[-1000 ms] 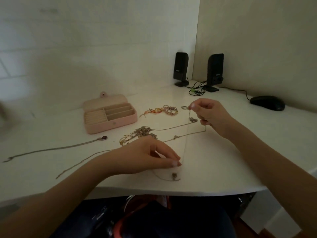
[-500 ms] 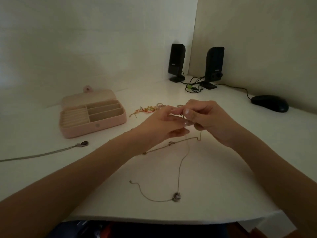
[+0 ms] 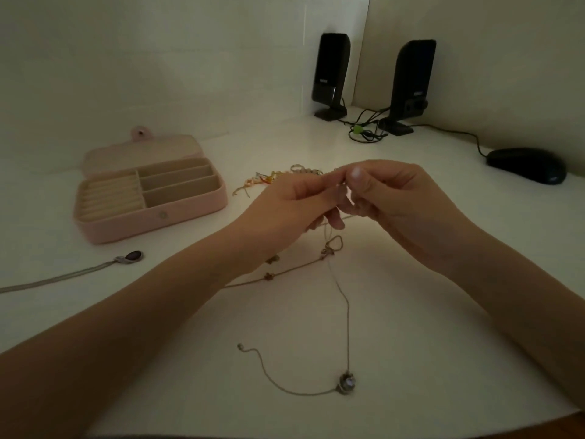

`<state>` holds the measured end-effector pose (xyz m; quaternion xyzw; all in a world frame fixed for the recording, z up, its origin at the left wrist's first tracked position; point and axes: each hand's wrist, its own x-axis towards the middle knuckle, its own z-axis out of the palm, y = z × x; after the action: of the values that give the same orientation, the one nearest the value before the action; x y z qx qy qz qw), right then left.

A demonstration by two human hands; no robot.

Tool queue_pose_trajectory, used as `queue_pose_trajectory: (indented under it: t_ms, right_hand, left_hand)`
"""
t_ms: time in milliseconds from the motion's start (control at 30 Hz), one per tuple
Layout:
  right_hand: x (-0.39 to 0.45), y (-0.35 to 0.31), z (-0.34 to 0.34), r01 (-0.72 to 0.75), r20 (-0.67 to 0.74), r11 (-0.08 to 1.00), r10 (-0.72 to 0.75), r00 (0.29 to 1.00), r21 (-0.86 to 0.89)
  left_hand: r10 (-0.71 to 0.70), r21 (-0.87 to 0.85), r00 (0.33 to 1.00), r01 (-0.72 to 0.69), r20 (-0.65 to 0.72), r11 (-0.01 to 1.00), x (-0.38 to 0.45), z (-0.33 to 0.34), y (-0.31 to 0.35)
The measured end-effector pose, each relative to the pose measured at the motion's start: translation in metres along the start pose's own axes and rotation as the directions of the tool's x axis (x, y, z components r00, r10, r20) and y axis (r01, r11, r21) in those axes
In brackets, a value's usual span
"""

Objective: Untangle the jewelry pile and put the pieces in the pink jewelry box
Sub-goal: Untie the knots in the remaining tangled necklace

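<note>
My left hand [image 3: 285, 207] and my right hand [image 3: 402, 204] meet fingertip to fingertip above the desk, both pinching the upper end of a thin chain necklace [image 3: 343, 299]. The chain hangs from my fingers and trails toward me, ending in a small round pendant [image 3: 347, 383] and a loose clasp end [image 3: 241, 346]. A second thin chain with small beads [image 3: 269, 276] crosses it in a knot [image 3: 330, 248]. The pink jewelry box [image 3: 152, 198] lies open at the left, its compartments empty. A flat silver necklace with a dark oval stone [image 3: 133, 256] lies in front of the box.
A bundle of colourful bracelets and rings [image 3: 275, 177] lies behind my left hand. Two black speakers [image 3: 330, 74] [image 3: 411, 83] with tangled cables [image 3: 364, 129] stand in the far corner. A black mouse [image 3: 525, 164] sits at the right. The desk's front edge runs close below the pendant.
My left hand left the chain near the front edge and rose to meet my right hand. Both now pinch the chain's top end. The view shifted left and closer.
</note>
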<state>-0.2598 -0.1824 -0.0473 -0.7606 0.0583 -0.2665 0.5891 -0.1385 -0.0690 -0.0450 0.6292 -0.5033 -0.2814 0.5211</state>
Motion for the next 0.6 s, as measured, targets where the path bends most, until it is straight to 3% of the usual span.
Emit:
queue_pose_trajectory:
  t_ms: [100,200,300,467,600]
  right_hand:
    - [0.000,0.004,-0.005,-0.125,-0.087,0.985,0.136,0.987,0.118]
    - [0.000,0.005,-0.004,-0.215,-0.035,0.943,0.231,0.972,0.254]
    - [0.001,0.003,-0.002,-0.288,0.010,0.906,0.299,0.954,0.311]
    - [0.001,0.004,-0.001,-0.341,0.065,0.897,0.337,0.939,0.282]
    - [0.001,0.001,-0.001,-0.370,0.056,0.903,0.367,0.929,0.219]
  left_hand:
    - [0.070,0.069,0.994,-0.064,-0.084,0.996,-0.001,-0.004,-0.001]
    - [0.196,0.266,0.972,-0.156,-0.131,0.951,-0.003,-0.003,-0.006]
    - [0.234,0.355,0.956,-0.160,-0.178,0.921,-0.005,-0.002,-0.009]
    - [0.246,0.237,0.926,-0.180,-0.288,0.955,-0.002,-0.006,-0.013]
    - [0.191,0.051,0.946,-0.184,-0.261,0.982,-0.003,-0.002,-0.010]
